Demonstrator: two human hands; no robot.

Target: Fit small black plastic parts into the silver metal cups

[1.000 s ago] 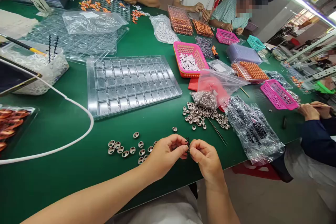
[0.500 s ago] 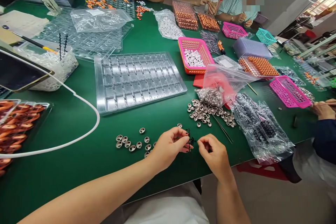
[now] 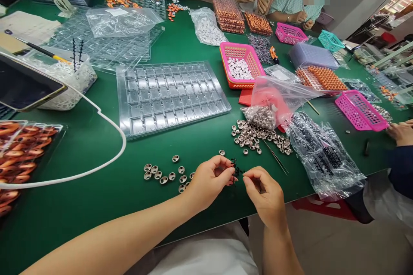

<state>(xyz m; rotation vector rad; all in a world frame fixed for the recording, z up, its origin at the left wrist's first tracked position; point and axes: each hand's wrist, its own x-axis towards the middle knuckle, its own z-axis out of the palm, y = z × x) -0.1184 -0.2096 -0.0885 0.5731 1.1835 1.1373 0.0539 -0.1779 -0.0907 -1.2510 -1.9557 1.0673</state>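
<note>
Small black plastic sprue strip w/ tiny nubs [image 3: 235, 169] sits upright just above the green worktop [image 3: 97, 180], near its front edge, pinched betw. thumb and forefinger of the left hand [image 3: 211, 180]. That hand's curled tight on it, other fingers tucked. Right hand [image 3: 264, 191] has come off the strip since a sec ago – then both hands met on it, now there's a clear gap. Right fingertips [image 3: 247, 175] are closed together just beside the strip; something tiny may be nipped there, can't tell. My read: a piece has just been plucked or is abt to be fitted, so the work sits mid-cycle.

Just left of the left hand, a loose scatter of small silver oval metal cups [image 3: 163, 174]. Beyond the hands, a bigger spill of silver round metal caps [image 3: 258, 139] from a clear plastic bag [image 3: 274, 101]. A thin metal pick [image 3: 275, 157] lies alongside. Right of that, a clear bag of black sprue strips [image 3: 319, 154]. Further back, a clear moulded compartment tray [image 3: 171, 96], and a pink plastic basket of white bits [image 3: 240, 68]. Other people's hands work at the far side and the right edge.
</note>
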